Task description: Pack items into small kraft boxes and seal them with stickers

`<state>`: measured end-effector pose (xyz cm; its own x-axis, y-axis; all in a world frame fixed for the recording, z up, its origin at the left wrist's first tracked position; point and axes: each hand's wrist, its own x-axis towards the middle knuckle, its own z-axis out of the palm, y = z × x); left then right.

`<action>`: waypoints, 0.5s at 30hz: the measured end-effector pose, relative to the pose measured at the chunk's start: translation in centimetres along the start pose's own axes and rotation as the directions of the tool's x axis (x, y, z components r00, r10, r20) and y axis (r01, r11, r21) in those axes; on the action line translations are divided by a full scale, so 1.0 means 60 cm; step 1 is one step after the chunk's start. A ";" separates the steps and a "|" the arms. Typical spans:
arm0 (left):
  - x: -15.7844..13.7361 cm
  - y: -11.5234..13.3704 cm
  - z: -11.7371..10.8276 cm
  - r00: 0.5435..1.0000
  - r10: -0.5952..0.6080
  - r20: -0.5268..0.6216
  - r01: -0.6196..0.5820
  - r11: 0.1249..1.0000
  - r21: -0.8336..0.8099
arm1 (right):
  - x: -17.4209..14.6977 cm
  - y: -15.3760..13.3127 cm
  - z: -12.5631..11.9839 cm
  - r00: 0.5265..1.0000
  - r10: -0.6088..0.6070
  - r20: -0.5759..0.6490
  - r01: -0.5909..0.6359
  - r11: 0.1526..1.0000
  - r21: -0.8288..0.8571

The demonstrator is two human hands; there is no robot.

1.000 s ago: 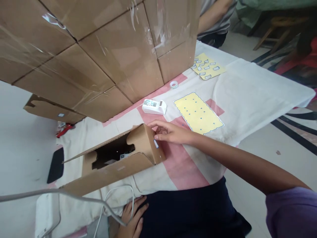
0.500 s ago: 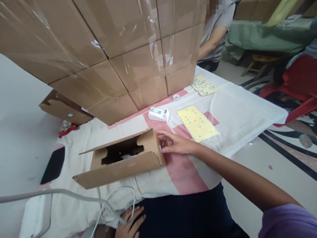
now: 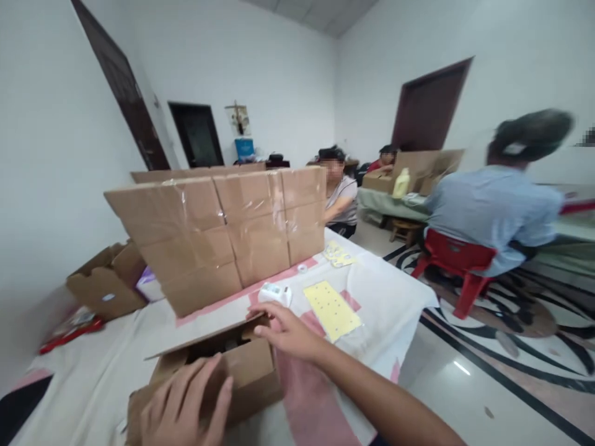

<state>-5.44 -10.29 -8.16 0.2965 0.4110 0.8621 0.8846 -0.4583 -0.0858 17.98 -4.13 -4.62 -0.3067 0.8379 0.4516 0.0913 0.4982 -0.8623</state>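
An opened cardboard box (image 3: 251, 365) lies on the cloth-covered table in front of me, its long flaps raised and its inside dark. My right hand (image 3: 290, 331) has its thumb and fingers around the right end of the box's far flap. Over the near side, my left hand (image 3: 186, 406) rests against the near flap with its fingers apart. Just beyond the right fingertips sits a white tape dispenser (image 3: 275, 293). A yellow sheet with small dots (image 3: 331, 310) lies right of the box. What the box holds is mostly hidden.
A wall of taped cardboard boxes (image 3: 251, 229) stands across the table's back. Behind it to the left is another open box (image 3: 109, 282). A tape roll (image 3: 302, 268) and a second yellow sheet (image 3: 338, 254) lie farther back. A person sits on a red chair (image 3: 458, 260) at right.
My view has tilted up, showing the room. My left hand has risen from my lap to the box's near flap. My right hand has shifted from the box's end to its far flap.
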 end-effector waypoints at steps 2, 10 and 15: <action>0.051 -0.006 0.011 0.992 -0.089 0.085 0.086 0.996 0.037 | -0.004 0.005 0.006 0.999 0.005 -0.046 -0.005 1.000 -0.012; 0.108 0.000 0.007 0.899 -0.133 0.418 0.258 0.931 -0.259 | -0.028 0.008 0.014 0.998 -0.007 -0.070 0.006 1.000 -0.012; 0.124 -0.012 0.013 0.893 -0.158 0.422 0.304 0.902 -0.306 | -0.036 0.015 0.024 0.992 -0.091 -0.092 0.092 0.996 0.014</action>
<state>-3.60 -6.27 -2.07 0.2769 0.7716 0.5727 0.7778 -0.5299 0.3379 17.34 -5.82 -6.72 -0.2253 0.8061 0.5472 0.0496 0.5704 -0.8199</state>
